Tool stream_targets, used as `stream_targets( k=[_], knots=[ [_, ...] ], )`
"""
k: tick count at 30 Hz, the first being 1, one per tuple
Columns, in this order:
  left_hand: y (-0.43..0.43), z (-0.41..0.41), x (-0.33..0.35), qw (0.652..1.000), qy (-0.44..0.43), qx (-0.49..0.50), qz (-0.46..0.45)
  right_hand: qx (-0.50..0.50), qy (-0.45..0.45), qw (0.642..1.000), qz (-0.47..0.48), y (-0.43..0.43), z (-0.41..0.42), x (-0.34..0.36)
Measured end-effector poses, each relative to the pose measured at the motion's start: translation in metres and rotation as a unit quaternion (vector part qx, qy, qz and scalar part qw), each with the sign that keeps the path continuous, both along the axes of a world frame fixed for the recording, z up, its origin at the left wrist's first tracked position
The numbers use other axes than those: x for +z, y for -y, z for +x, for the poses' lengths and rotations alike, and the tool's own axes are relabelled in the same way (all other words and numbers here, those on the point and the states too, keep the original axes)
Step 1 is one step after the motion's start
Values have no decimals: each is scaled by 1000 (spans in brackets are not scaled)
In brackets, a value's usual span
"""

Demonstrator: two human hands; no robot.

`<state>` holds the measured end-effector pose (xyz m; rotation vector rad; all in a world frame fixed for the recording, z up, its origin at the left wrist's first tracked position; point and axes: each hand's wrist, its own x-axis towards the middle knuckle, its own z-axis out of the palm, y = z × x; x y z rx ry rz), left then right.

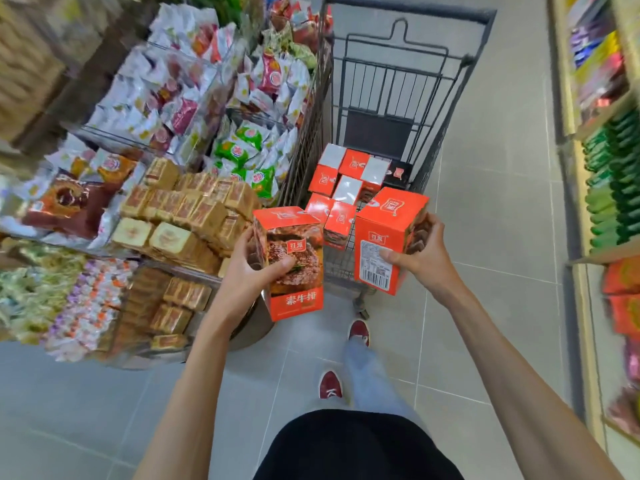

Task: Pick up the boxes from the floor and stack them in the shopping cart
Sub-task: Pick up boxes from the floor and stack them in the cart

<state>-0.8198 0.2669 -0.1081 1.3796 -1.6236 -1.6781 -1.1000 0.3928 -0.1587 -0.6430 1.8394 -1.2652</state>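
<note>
**Q:** What occupies the left side?
**A:** A tiered wire display rack of wrapped snacks (166, 133). Motion blur makes its labels unreadable, and the frame cuts off its outer edge.

**Q:** And the left hand?
**A:** The left hand (247, 268) grasps an upright orange cardboard box with a food photograph (301, 237). The thumb lies across the front and the fingers curl round the hidden far side. The box is held in the air at the near left corner of the black wire shopping cart (311, 140).

**Q:** What lies in the cart?
**A:** A heap of orange-and-white cardboard boxes (346, 181) on the basket floor, some tilted. The two held boxes cover its near part, so no count is possible.

**Q:** The right hand?
**A:** The right hand (424, 254) grips a second orange cardboard box with a barcode label (381, 230). The thumb is on the label and the fingers wrap the right face. This box is tilted, above the cart's near right corner.

**Q:** Further right?
**A:** Wooden shelves of green and orange packets (609, 168), blurred and cut off. Below are red shoes (358, 332) on grey floor tiles (485, 202).
</note>
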Motion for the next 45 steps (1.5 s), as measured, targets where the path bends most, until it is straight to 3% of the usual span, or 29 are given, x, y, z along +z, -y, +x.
stream_targets(
  k=[9,22,39,45],
  knots=[
    [67,-71,-10,1000,29,-2,9,35,63,997,41,84,-66,-41],
    [135,-133,-37,995,71,-71,8,37,60,992,104,151,-118,-101],
    [203,-154,-104,979,101,-158,78,21,75,968,240,216,-148,-243],
    [220,-152,-125,975,99,-180,89,30,61,957,283,234,-160,-254]
  ],
)
